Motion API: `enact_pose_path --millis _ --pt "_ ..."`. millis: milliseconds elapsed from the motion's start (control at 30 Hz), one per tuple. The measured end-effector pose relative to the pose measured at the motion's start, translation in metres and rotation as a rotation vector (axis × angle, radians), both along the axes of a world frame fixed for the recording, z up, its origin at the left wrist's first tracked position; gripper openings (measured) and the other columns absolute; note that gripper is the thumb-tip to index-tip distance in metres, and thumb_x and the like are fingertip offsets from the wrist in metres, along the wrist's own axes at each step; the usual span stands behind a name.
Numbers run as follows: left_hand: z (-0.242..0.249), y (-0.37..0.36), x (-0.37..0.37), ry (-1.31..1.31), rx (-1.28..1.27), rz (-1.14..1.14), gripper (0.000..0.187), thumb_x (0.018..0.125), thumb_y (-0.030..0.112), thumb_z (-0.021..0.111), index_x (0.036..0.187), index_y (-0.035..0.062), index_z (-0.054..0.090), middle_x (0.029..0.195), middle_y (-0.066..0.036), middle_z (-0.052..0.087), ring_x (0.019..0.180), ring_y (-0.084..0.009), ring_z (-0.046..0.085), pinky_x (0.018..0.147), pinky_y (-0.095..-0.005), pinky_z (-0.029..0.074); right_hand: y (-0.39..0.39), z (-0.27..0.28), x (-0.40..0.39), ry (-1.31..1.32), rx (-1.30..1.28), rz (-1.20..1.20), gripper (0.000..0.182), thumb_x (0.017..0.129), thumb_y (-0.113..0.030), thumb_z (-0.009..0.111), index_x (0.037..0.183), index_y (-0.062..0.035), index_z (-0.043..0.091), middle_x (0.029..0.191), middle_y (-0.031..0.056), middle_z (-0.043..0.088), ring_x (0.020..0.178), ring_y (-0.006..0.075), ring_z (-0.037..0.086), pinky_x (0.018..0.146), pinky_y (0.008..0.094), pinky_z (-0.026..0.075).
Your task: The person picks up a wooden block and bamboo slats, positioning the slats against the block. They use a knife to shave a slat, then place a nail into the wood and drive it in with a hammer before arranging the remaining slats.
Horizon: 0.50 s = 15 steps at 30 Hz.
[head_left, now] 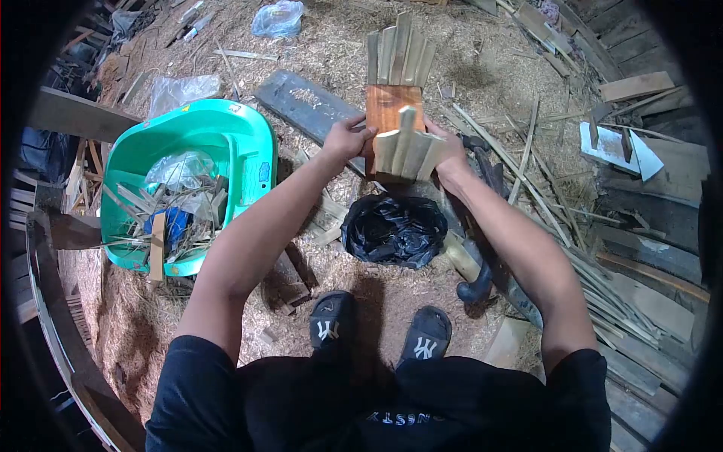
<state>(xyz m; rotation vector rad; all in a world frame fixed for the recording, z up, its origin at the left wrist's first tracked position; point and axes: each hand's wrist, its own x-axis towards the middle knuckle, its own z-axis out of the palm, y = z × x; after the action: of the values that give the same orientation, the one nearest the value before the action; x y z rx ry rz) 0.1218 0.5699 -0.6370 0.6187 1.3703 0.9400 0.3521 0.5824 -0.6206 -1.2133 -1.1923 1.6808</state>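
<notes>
Between my two hands is a wooden piece [394, 106] with a reddish-brown flat board and pale slats fanned out at its far and near ends. My left hand [349, 140] grips its left edge, fingers closed. On the right edge, my right hand [446, 151] holds it too, its fingers partly hidden by the slats. The piece is above the floor, just beyond a crumpled black plastic bag [394, 232].
A green plastic tub [252, 147] with wood scraps and clear plastic stands at left. A dark plank [301, 102] lies behind my left hand. Long thin strips [527, 177] and boards [640, 361] lie at right. Sawdust covers the floor.
</notes>
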Motion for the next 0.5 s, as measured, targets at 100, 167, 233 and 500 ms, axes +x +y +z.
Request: enact_pose_path --millis 100,167,233,500 --pt "-0.023 0.005 -0.006 0.648 0.219 -0.114 0.047 0.085 0.029 0.08 0.128 0.0086 0.073 0.118 -0.019 0.075 0.11 -0.0299 0.074 0.096 -0.0391 0.056 0.01 -0.035 0.01 0.04 -0.051 0.024 0.067 0.096 0.006 0.066 0.157 0.0014 0.039 0.154 0.0133 0.052 0.127 0.0152 0.058 0.107 0.0275 0.046" --pt "-0.027 0.0 -0.005 0.618 0.228 -0.111 0.048 0.086 0.029 0.08 0.129 0.0093 0.072 0.117 -0.018 0.075 0.108 -0.0301 0.074 0.094 -0.0393 0.057 0.008 -0.035 0.013 0.094 -0.119 0.04 0.067 0.097 0.007 0.065 0.157 0.0011 0.038 0.157 0.0135 0.049 0.131 0.0159 0.056 0.109 0.0276 0.044" --pt "-0.025 -0.004 -0.003 0.588 0.239 -0.109 0.048 0.087 0.029 0.079 0.131 0.01 0.071 0.116 -0.018 0.076 0.106 -0.0303 0.075 0.093 -0.0395 0.057 -0.003 -0.02 0.013 -0.032 -0.007 0.068 0.072 0.095 0.008 0.067 0.159 0.0001 0.035 0.16 0.014 0.045 0.138 0.0177 0.051 0.113 0.0275 0.041" --pt "-0.024 -0.024 0.002 0.454 0.169 -0.046 0.048 0.089 0.024 0.079 0.133 0.0067 0.07 0.112 -0.016 0.078 0.089 -0.0239 0.077 0.08 -0.0386 0.061 -0.015 -0.002 0.02 -0.134 0.035 0.238 0.083 0.091 0.012 0.068 0.162 -0.0021 0.028 0.164 0.0154 0.038 0.147 0.0196 0.042 0.121 0.0311 0.035"
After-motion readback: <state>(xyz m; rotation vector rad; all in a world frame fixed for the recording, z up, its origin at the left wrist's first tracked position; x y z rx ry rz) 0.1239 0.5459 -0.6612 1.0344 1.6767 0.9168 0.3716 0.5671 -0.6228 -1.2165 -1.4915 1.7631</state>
